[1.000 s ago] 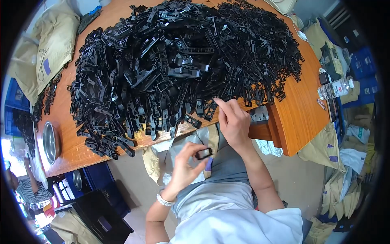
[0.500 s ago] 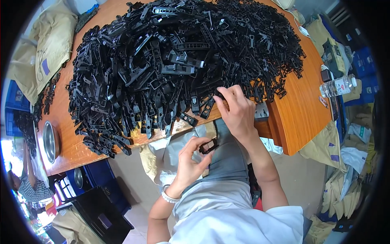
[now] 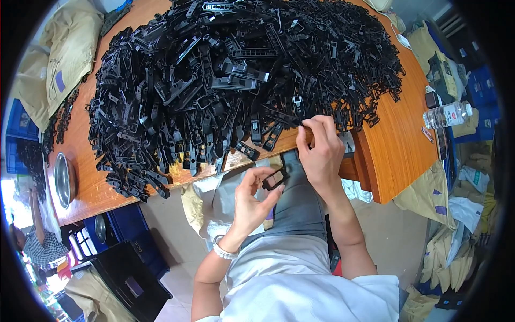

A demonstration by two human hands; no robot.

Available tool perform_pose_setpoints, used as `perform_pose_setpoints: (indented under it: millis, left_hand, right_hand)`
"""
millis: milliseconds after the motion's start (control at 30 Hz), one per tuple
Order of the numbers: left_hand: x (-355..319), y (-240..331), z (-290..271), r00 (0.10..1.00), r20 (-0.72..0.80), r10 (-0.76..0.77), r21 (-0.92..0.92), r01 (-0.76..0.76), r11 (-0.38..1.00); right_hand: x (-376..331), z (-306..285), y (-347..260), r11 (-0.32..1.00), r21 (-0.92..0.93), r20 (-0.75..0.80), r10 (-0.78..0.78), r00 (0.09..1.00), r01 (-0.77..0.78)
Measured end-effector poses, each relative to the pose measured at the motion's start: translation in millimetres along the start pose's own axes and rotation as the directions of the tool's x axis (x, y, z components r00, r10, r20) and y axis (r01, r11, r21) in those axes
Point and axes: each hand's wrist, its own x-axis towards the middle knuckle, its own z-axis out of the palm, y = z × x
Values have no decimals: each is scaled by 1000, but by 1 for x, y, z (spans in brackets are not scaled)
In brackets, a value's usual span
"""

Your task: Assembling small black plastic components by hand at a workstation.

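An orange wooden desk (image 3: 399, 142) is set on a pale floor (image 3: 391, 231). Tan sacks (image 3: 70, 48) are piled at the left and right, and blue crates (image 3: 126, 231) are stacked below the desk.

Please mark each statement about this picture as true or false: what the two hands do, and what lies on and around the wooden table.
1. The left hand holds a small black plastic part over the lap. True.
2. The right hand rests flat on the floor. False: it reaches to the near edge of the pile of black plastic parts on the wooden table.
3. A clear water bottle lies at the table's right edge. True.
4. The pile is mostly white parts. False: they are black.
5. A metal bowl sits on the table's left end. True.
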Motion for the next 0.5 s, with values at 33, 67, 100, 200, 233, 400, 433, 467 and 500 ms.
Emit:
perform_pose_setpoints:
  millis: [33,67,100,200,233,400,433,467,500]
  left_hand:
    - [2,0,1,1000,-8,-18,-7,18,1000]
    - [4,-1,2,1000,-7,-20,-8,20,1000]
    - [6,-1,4,1000,0,-11,-2,11,1000]
    - [10,-3,7,999,24,21,18,-22,1000]
    - [10,-1,7,998,35,-58,-82,61,995]
    - [11,-7,-3,969,151,-196,-345,237,908]
    - [10,-5,-7,957,190,-217,-358,273,893]
    - [10,-3,-7,958,186,-220,-358,274,893]
    - [10,-1,-6,960,218,-176,-493,264,829]
  right_hand:
    - [-1,-1,0,1000,1,3,0,1000,0]
    - [-2,-3,1,999,-37,-16,-30,999,30]
    - [-3,-4,2,995,-75,-33,-61,998,59]
    - [-12,-7,6,1000,-5,-53,2,999,-2]
    - [-14,-10,7,1000,-5,-50,3,999,-4]
    - [-23,-26,14,845,525,65,-158,985,101]
    - [-29,-29,15,782,624,159,-141,977,12]
    - [-29,-30,15,779,627,162,-142,977,10]
    - [-28,-33,14,764,644,187,-225,956,54]
